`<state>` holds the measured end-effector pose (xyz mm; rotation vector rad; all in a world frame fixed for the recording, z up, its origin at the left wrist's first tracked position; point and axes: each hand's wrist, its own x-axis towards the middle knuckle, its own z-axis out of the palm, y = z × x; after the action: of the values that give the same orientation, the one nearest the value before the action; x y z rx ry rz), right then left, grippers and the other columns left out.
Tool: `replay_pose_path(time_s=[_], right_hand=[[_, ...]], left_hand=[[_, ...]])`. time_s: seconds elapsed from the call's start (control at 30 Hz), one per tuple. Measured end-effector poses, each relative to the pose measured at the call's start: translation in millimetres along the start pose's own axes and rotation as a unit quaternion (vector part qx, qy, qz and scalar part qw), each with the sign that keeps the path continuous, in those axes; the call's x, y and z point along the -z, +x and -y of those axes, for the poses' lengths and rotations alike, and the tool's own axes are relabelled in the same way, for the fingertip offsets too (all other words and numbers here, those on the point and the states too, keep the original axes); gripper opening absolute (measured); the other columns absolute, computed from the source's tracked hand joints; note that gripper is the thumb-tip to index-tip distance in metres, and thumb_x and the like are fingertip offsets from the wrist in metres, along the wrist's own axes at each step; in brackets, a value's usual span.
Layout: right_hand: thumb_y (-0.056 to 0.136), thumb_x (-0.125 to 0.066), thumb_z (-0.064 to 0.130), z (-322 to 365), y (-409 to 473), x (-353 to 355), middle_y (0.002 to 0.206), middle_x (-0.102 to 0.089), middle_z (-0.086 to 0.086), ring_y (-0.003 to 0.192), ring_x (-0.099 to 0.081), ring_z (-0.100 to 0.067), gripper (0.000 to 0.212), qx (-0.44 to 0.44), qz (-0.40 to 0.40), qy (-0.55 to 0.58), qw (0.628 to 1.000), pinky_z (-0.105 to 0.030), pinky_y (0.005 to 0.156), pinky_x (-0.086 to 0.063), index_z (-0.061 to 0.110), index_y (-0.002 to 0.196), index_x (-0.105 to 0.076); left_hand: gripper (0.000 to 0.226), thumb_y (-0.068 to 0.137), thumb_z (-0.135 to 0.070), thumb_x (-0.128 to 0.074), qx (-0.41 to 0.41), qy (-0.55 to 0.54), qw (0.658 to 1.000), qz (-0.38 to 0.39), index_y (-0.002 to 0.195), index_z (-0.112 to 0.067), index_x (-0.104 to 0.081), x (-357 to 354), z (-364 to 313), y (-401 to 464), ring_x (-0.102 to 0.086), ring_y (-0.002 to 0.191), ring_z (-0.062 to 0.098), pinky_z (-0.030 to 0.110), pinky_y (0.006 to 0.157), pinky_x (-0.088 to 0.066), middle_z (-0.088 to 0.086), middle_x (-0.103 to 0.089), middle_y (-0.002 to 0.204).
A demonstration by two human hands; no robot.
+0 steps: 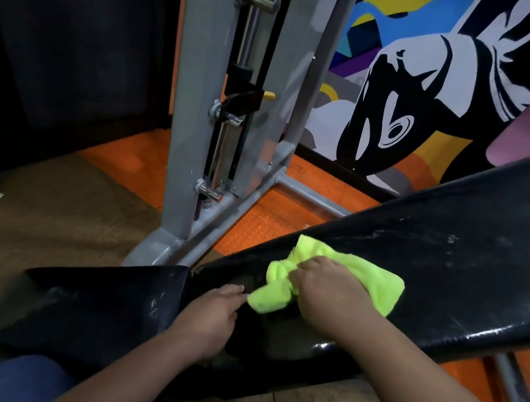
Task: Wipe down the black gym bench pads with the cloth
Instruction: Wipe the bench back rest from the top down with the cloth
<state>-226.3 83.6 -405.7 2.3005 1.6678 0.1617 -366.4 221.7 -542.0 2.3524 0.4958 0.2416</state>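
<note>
Two hands, right (329, 292) gripping cloth (341, 277), left (212, 318) touching its corner

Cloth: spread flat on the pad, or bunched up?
Bunched. The yellow-green cloth is crumpled under the right hand on the backrest pad, one twisted end sticking out.

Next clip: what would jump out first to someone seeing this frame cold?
The neon yellow-green cloth jumps out first, bunched under the right hand on the lower end of the inclined black back pad. The left hand reaches toward the cloth's near corner, by the gap beside the flatter seat pad. Behind, a bright mural fills the wall at upper right, beside a grey machine frame.
</note>
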Motion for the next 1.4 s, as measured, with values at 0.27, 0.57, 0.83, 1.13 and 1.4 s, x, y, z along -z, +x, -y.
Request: replay_pose_path(time_s=[0.27, 0.57, 0.83, 1.13, 1.4], right_hand=[[0.09, -0.045, 0.017, 3.6, 15.2, -1.5, 0.112, -0.065, 0.003, 0.111, -0.055, -0.022, 0.029, -0.01, 0.02, -0.007, 1.0, -0.037, 0.098, -0.045, 0.024, 0.111, -0.065], [0.091, -0.046, 0.017, 1.9, 32.5, 3.3, 0.118, -0.064, 0.001, 0.116, -0.052, -0.024, 0.03, -0.035, 0.034, -0.005, 0.999, -0.038, 0.102, -0.043, 0.024, 0.113, -0.063], [0.09, -0.044, 0.014, 0.0, 42.8, 2.0, 0.118, -0.063, 0.0, 0.115, -0.051, -0.023, 0.031, -0.041, 0.051, -0.001, 0.998, -0.038, 0.1, -0.044, 0.022, 0.113, -0.063], [0.09, -0.044, 0.013, -3.2, 49.2, 2.2, 0.116, -0.064, 0.0, 0.111, -0.052, -0.023, 0.032, -0.036, 0.044, 0.002, 0.998, -0.037, 0.097, -0.045, 0.022, 0.114, -0.063], [0.088, -0.044, 0.012, -7.3, 51.1, 4.0, 0.115, -0.064, 0.0, 0.11, -0.053, -0.023, 0.032, -0.033, 0.057, 0.009, 0.998, -0.037, 0.092, -0.049, 0.021, 0.111, -0.064]], left_hand=[[0.054, 0.094, -0.012, -0.042, -0.002, 0.003, 0.999, 0.049, 0.144, -0.034, -0.042, 3.9, 3.3, -0.9, -0.029, 0.141, 0.01, 0.023, 0.114, -0.025, -0.019, -0.025, 0.156], [0.06, 0.093, -0.01, -0.041, 0.003, 0.007, 0.998, 0.061, 0.148, -0.033, -0.035, -0.9, 7.4, 1.2, -0.02, 0.145, 0.01, 0.027, 0.118, -0.02, -0.017, -0.019, 0.159], [0.063, 0.092, -0.008, -0.038, 0.01, -0.001, 0.998, 0.061, 0.149, -0.034, -0.031, -1.6, 6.9, -0.7, -0.015, 0.147, 0.01, 0.027, 0.119, -0.017, -0.019, -0.015, 0.159], [0.063, 0.092, -0.008, -0.037, 0.011, -0.016, 0.998, 0.056, 0.148, -0.036, -0.032, -1.0, 9.5, -2.0, -0.015, 0.146, 0.008, 0.032, 0.119, -0.018, -0.021, -0.016, 0.158], [0.063, 0.092, -0.009, -0.037, 0.016, -0.017, 0.998, 0.056, 0.147, -0.039, -0.033, -4.7, 15.3, 0.4, -0.018, 0.145, 0.007, 0.034, 0.119, -0.021, -0.023, -0.019, 0.157]])
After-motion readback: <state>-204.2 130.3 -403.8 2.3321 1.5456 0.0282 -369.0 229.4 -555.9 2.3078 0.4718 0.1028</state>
